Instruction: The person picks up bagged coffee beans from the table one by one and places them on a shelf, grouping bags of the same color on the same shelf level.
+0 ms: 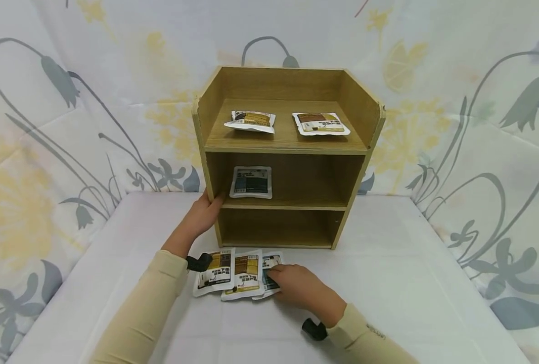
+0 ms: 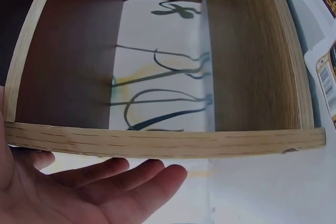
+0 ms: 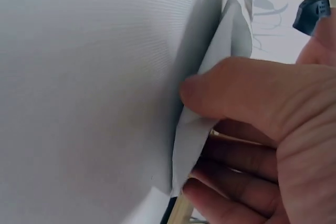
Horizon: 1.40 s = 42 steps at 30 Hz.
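Note:
My left hand holds the left side panel of a small wooden shelf unit, with its thumb at the panel's front edge. In the left wrist view, the fingers lie along the outside of that panel. At the right end of an overlapping row, my right hand pinches the edge of a blue-labelled white food pouch. The right wrist view shows the thumb on the pouch's pale edge. Two yellow-labelled pouches, one in the middle and one at left, lie beside it on the table.
On the top shelf lie a yellow-labelled pouch at left and a brown-and-yellow one at right. A dark blue-labelled pouch leans on the middle shelf's left side. White cloth covers the table; a flower-patterned curtain hangs behind.

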Each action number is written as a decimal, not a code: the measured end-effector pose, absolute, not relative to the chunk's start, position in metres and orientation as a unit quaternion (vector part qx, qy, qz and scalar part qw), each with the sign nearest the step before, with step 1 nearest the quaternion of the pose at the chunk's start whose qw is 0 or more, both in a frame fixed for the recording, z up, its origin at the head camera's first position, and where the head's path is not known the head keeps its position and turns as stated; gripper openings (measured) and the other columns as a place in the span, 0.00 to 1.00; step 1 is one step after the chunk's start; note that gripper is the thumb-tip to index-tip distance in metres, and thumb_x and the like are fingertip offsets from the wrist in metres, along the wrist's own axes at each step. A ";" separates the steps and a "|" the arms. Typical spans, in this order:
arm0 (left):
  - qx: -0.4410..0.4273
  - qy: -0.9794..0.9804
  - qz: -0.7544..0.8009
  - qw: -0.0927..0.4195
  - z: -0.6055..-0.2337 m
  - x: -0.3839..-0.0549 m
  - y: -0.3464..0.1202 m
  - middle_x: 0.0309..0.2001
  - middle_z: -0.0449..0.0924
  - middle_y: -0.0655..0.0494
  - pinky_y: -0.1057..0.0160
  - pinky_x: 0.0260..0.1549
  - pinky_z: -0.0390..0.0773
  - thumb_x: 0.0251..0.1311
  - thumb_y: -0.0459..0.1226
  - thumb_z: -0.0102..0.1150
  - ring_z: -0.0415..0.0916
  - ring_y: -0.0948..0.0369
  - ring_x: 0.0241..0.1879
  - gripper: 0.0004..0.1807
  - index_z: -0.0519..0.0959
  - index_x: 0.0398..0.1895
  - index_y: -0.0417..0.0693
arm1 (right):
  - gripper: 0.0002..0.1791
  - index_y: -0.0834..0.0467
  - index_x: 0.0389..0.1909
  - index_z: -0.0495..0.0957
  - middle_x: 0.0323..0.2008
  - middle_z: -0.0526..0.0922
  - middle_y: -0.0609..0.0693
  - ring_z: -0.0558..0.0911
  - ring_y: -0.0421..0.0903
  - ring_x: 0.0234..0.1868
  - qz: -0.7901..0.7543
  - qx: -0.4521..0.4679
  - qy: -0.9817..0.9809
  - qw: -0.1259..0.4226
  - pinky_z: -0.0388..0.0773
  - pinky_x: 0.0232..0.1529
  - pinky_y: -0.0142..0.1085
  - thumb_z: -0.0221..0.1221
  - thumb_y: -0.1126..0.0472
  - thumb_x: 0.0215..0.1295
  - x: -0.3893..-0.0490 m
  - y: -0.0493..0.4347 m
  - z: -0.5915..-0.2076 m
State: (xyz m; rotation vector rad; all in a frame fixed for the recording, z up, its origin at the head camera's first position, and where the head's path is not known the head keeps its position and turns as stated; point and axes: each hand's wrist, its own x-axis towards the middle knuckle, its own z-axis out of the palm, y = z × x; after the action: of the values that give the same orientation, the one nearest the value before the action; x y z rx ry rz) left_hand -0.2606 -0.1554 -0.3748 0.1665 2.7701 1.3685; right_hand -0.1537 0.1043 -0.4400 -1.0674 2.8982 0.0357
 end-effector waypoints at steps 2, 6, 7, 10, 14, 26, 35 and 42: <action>0.060 0.893 0.445 0.025 -0.375 -0.261 -0.154 0.72 0.57 0.36 0.39 0.65 0.63 0.71 0.60 0.30 0.61 0.40 0.69 0.40 0.40 0.78 0.52 | 0.20 0.54 0.51 0.81 0.48 0.84 0.46 0.83 0.44 0.48 0.016 -0.359 0.933 0.013 0.80 0.48 0.38 0.68 0.55 0.57 -0.151 0.109 -0.440; 0.069 0.886 0.459 0.026 -0.376 -0.262 -0.153 0.73 0.54 0.36 0.39 0.66 0.61 0.72 0.59 0.29 0.59 0.40 0.70 0.39 0.38 0.78 0.51 | 0.14 0.53 0.46 0.82 0.45 0.85 0.45 0.84 0.42 0.45 0.005 -0.379 0.926 -0.008 0.81 0.44 0.37 0.66 0.59 0.58 -0.146 0.121 -0.438; 0.070 0.884 0.462 0.025 -0.376 -0.262 -0.154 0.73 0.53 0.36 0.39 0.66 0.60 0.72 0.58 0.29 0.58 0.40 0.70 0.39 0.38 0.78 0.51 | 0.13 0.53 0.45 0.82 0.45 0.85 0.44 0.84 0.42 0.44 -0.002 -0.382 0.924 -0.010 0.81 0.44 0.36 0.66 0.60 0.58 -0.145 0.123 -0.438; 0.071 0.878 0.473 0.021 -0.378 -0.263 -0.155 0.74 0.53 0.36 0.39 0.67 0.59 0.73 0.57 0.29 0.57 0.40 0.71 0.38 0.38 0.78 0.50 | 0.12 0.52 0.44 0.82 0.44 0.85 0.44 0.84 0.41 0.44 -0.026 -0.390 0.920 -0.008 0.81 0.44 0.36 0.64 0.62 0.59 -0.142 0.131 -0.435; 0.072 0.873 0.481 0.022 -0.379 -0.264 -0.155 0.75 0.50 0.38 0.40 0.68 0.57 0.73 0.56 0.29 0.54 0.41 0.72 0.38 0.37 0.79 0.51 | 0.13 0.53 0.46 0.83 0.46 0.86 0.44 0.84 0.41 0.48 -0.060 -0.399 0.915 0.013 0.81 0.49 0.37 0.63 0.64 0.61 -0.137 0.140 -0.430; 0.073 0.861 0.503 0.021 -0.379 -0.260 -0.151 0.75 0.50 0.39 0.40 0.69 0.56 0.74 0.55 0.29 0.54 0.43 0.72 0.37 0.38 0.78 0.48 | 0.14 0.54 0.49 0.84 0.48 0.86 0.46 0.84 0.43 0.49 -0.082 -0.430 0.899 -0.028 0.81 0.49 0.37 0.64 0.63 0.61 -0.130 0.164 -0.417; 0.069 0.864 0.499 0.027 -0.378 -0.258 -0.153 0.75 0.50 0.39 0.40 0.69 0.56 0.73 0.57 0.28 0.54 0.43 0.72 0.38 0.37 0.78 0.49 | 0.12 0.54 0.47 0.85 0.45 0.86 0.46 0.85 0.42 0.46 -0.087 -0.446 0.887 -0.076 0.81 0.47 0.36 0.63 0.63 0.62 -0.131 0.173 -0.406; 0.074 0.860 0.504 0.025 -0.379 -0.258 -0.153 0.73 0.52 0.38 0.40 0.68 0.56 0.74 0.55 0.28 0.56 0.42 0.71 0.37 0.38 0.78 0.49 | 0.12 0.53 0.45 0.85 0.43 0.87 0.44 0.85 0.41 0.45 -0.099 -0.452 0.880 -0.103 0.82 0.45 0.35 0.63 0.65 0.61 -0.134 0.181 -0.404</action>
State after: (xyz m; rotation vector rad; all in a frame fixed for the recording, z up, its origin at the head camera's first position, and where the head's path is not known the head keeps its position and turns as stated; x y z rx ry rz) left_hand -0.2580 -0.1525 -0.3788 0.2283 2.6593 1.5593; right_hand -0.1335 0.1813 -0.4039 -1.5217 2.9633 -0.3315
